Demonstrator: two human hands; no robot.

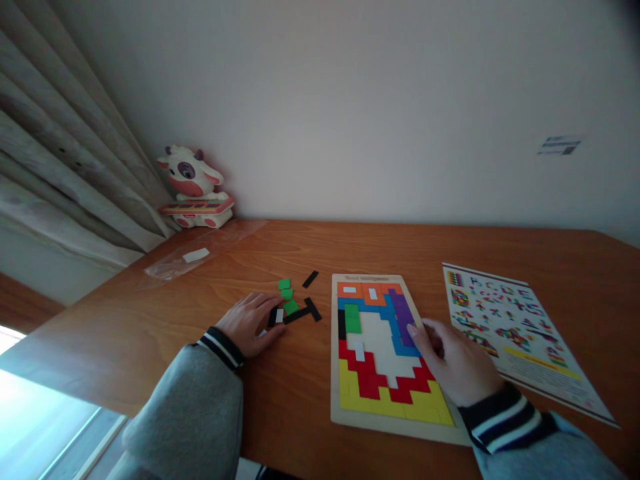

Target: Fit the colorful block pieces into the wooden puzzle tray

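Observation:
A wooden puzzle board [336, 373] lies on the table, partly filled with orange, blue, purple, green, black, red and yellow blocks around a white gap. My right hand [457, 363] rests on the board's right side, its fingertips on the purple and blue blocks. My left hand [247, 323] lies flat on the table left of the board, its fingertips touching a black piece [274, 316]. Loose green pieces [287, 295] and other black pieces [305, 310] lie just beyond those fingers.
A printed pattern sheet [520, 333] lies right of the board. At the back left stand a cow-shaped toy [195, 190] and a clear plastic bag [195, 255], next to a curtain [65, 147]. The table's left edge [65, 393] drops off near my left sleeve.

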